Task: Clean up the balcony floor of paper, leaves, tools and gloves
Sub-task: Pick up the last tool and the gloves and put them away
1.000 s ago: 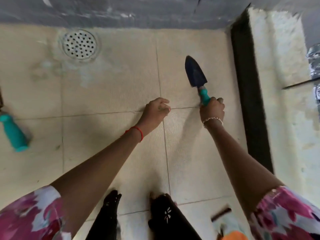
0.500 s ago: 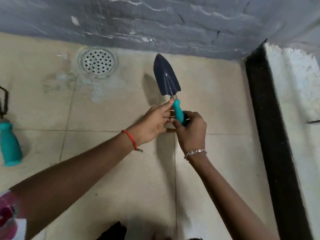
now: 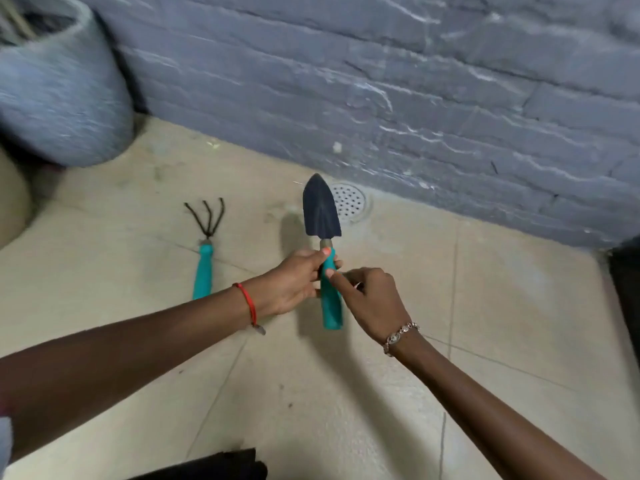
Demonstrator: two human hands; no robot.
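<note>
Before the round perforated floor drain (image 3: pixel 351 202), your left hand (image 3: pixel 291 285) grasped the dark-bladed, teal-handled trowel (image 3: pixel 320 213); your right hand (image 3: pixel 370 299) touched it, grip unclear. Probably light, stiff; handle best.

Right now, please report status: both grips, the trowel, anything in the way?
Left grip holds trowel handle, blade up. Right grip only touches handle. Hand rake lies on floor, apart.

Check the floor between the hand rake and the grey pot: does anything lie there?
Nothing does. In the head view, the tile floor between the hand rake and the grey pot is bare apart from faint stains.
</note>
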